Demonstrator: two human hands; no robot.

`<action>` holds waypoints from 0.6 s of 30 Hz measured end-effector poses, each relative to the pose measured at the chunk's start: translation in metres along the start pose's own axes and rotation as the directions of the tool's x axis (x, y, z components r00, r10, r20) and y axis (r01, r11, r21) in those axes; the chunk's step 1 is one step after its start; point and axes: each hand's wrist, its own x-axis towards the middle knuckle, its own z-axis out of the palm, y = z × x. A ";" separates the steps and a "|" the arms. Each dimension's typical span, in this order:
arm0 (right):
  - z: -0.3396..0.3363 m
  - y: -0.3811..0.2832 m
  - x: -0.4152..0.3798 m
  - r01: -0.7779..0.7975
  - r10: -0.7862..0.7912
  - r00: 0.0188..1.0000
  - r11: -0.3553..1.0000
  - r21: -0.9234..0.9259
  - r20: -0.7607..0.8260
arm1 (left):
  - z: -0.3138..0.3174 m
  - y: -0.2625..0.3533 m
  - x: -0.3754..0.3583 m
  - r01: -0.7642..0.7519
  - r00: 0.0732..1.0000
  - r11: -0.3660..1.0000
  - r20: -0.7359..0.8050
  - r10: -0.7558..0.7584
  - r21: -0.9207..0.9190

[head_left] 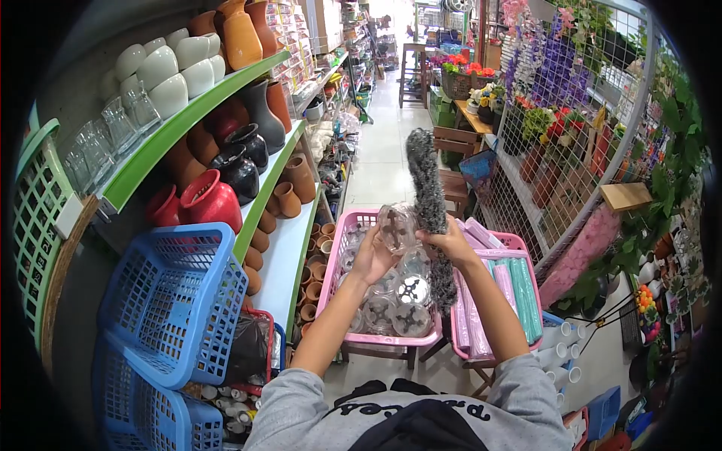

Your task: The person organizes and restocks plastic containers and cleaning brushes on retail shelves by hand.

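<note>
My left hand (372,258) is closed around the left side of a clear plastic pot (397,228) with a dark cross-shaped pattern on its base. My right hand (449,242) grips a long, fluffy dark grey duster (426,177), and its fingertips reach the pot's right side. The duster stands nearly upright, its lower end hanging between two baskets. Below my hands a pink basket (430,340) holds several more clear pots (411,319). To the right, another pink basket (535,342) contains pink and green wrapped packs (520,289).
Green-edged shelves (197,107) at the left carry white pots, glass vases and dark and red vases. Blue baskets (167,301) are stacked at the lower left. A wire mesh rack (575,161) with flowers stands at the right. A tiled aisle (378,150) runs ahead.
</note>
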 end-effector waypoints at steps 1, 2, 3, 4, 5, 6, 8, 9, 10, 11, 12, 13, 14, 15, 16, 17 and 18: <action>-0.004 -0.002 -0.001 -0.002 0.001 1.000 1.000 0.026 0.031 | 0.002 0.001 -0.002 -0.012 1.000 1.000 0.016 0.012 -0.013; -0.007 -0.005 -0.001 -0.003 0.003 1.000 1.000 0.026 0.031 | 0.004 0.001 -0.005 -0.025 0.999 0.999 0.029 0.026 -0.027; -0.010 -0.010 0.000 0.010 -0.011 0.999 0.999 0.038 0.031 | 0.006 0.003 -0.006 -0.026 0.999 0.999 0.029 0.027 -0.028; -0.012 -0.014 0.001 0.023 -0.024 0.999 0.999 0.049 0.030 | 0.008 0.004 -0.007 -0.052 0.998 0.997 0.039 0.050 0.050; -0.017 -0.012 0.004 0.034 -0.034 0.999 0.999 0.008 -0.002 | 0.011 0.005 -0.008 -0.078 0.996 0.989 0.051 0.072 0.126; -0.019 -0.010 0.007 0.033 -0.033 0.999 0.999 0.007 -0.002 | 0.013 0.005 -0.007 -0.079 0.996 0.989 0.051 0.073 0.124; -0.023 -0.004 0.014 0.020 -0.032 0.995 0.990 -0.138 -0.091 | 0.022 0.007 -0.006 -0.117 0.991 0.991 0.075 0.112 0.069; -0.035 0.003 0.020 -0.027 -0.013 0.994 0.934 -0.357 -0.109 | 0.021 0.008 -0.003 -0.118 0.991 0.991 0.077 0.113 0.068; -0.034 0.006 0.022 -0.028 -0.013 0.994 0.933 -0.359 -0.110 | 0.019 0.008 -0.001 -0.146 0.989 0.983 0.017 0.145 0.110; -0.032 0.009 0.024 0.124 -0.218 0.964 0.872 -0.473 -0.150 | 0.016 0.008 0.001 -0.172 0.983 0.973 -0.040 0.180 0.155; -0.030 0.012 0.027 0.255 -0.417 0.895 0.770 -0.584 -0.160 | 0.014 0.007 0.003 -0.173 0.983 0.973 -0.040 0.181 0.155; -0.021 -0.004 0.018 0.153 -0.299 0.937 0.816 -0.558 -0.180 | 0.011 0.006 0.004 -0.220 0.966 0.948 -0.081 0.244 0.228; -0.012 -0.007 0.013 0.155 -0.299 0.938 0.815 -0.559 -0.176 | 0.011 0.006 0.005 -0.262 0.944 0.917 -0.117 0.308 0.301; -0.003 -0.006 0.006 0.208 -0.335 0.939 0.728 -0.653 -0.075 | 0.010 0.005 0.008 -0.273 0.928 0.901 -0.153 0.339 0.338; 0.004 -0.001 -0.001 0.262 -0.356 0.934 0.630 -0.731 0.028 | 0.007 0.004 0.009 -0.273 0.928 0.901 -0.154 0.339 0.337; 0.013 0.003 -0.011 0.266 -0.277 0.947 0.386 -0.883 0.164 | 0.004 0.002 0.010 -0.301 0.913 0.875 -0.151 0.380 0.380; 0.020 0.003 -0.022 0.206 -0.128 0.975 0.222 -0.953 0.181 | 0.001 0.001 0.010 -0.329 0.895 0.845 -0.145 0.422 0.422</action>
